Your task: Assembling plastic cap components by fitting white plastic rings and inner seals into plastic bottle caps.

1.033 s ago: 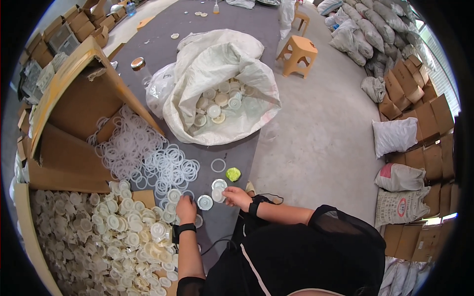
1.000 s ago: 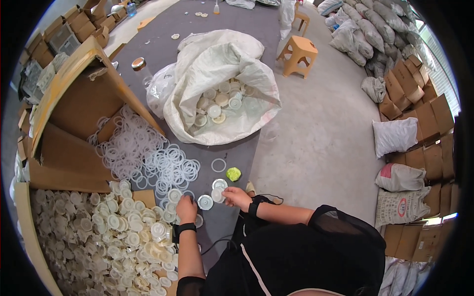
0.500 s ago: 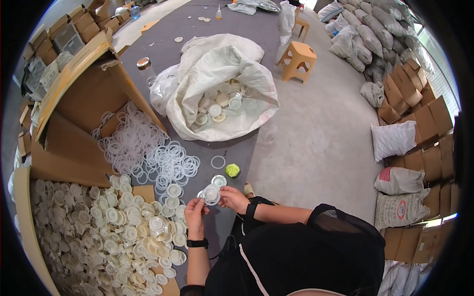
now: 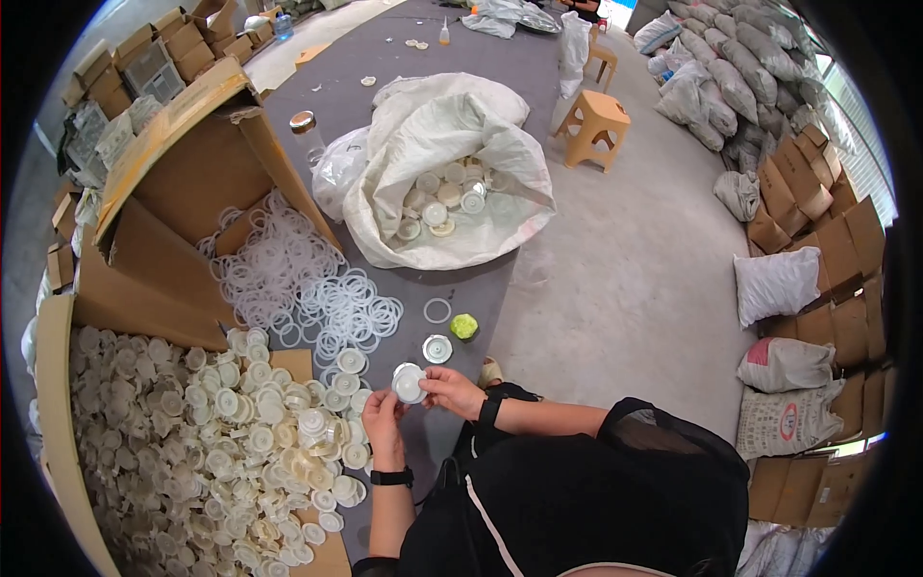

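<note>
A round, whitish plastic lid [image 4: 409,384] is pinched between my two hands above the table's near edge. My left hand [image 4: 384,419] grips its lower left rim, while my right hand [image 4: 454,393] has its thumb and fingers on the right side. Just beyond lies another round lid [image 4: 436,348], flat on the grey table. A yellow-green, faceted ball [image 4: 463,326] sits beside that lid, and a single translucent ring [image 4: 437,310] lies farther back. Left of my hands, loose lids [image 4: 240,433] form a big heap, with a pile of translucent rings [image 4: 351,313] behind.
An open cardboard box [image 4: 192,178] stands at the left, rings spilling from it. A white woven sack [image 4: 385,226] holding several lids sits mid-table, next to a clear jar [image 4: 306,135]. Right of the table are an orange stool [image 4: 594,130], filled sacks [image 4: 716,82] and cartons [image 4: 836,236].
My hands have drawn the held lid slightly nearer and turned it more face-up. The whole view has shifted a little, moving the table things rightward in the picture.
</note>
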A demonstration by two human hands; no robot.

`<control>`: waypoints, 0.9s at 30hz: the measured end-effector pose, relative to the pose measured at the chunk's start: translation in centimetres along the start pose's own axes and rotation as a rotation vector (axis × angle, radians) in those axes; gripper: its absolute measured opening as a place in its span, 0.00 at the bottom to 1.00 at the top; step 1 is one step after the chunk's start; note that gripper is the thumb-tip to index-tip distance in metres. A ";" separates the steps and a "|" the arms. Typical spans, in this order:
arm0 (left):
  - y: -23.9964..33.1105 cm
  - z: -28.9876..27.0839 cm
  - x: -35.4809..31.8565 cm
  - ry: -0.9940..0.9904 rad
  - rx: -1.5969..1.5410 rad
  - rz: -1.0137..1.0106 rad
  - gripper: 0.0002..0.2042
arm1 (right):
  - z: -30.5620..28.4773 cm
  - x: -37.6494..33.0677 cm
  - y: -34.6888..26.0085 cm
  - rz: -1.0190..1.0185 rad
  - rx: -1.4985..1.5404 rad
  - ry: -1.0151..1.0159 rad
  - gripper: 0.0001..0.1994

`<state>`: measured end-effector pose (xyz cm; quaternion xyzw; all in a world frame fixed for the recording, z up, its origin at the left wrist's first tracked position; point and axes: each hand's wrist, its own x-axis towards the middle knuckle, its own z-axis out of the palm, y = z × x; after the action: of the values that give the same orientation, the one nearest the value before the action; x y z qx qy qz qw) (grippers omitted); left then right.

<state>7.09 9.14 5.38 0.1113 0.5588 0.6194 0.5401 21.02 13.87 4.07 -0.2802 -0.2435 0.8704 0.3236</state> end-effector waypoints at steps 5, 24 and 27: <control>-1.4 -1.2 0.1 -0.142 -0.221 -0.054 0.02 | 1.0 -0.3 -0.3 0.036 -0.010 0.033 0.09; -0.9 1.4 -1.9 -0.263 -0.445 -0.151 0.02 | -0.6 -1.2 -1.8 0.031 -0.061 -0.106 0.12; -0.9 1.8 -2.2 -0.280 -0.435 -0.156 0.03 | -1.2 -0.9 -1.4 0.025 -0.128 -0.049 0.11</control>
<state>9.81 8.21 6.32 0.0339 0.3390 0.6602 0.6694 22.95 14.53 4.34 -0.2819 -0.3029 0.8635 0.2882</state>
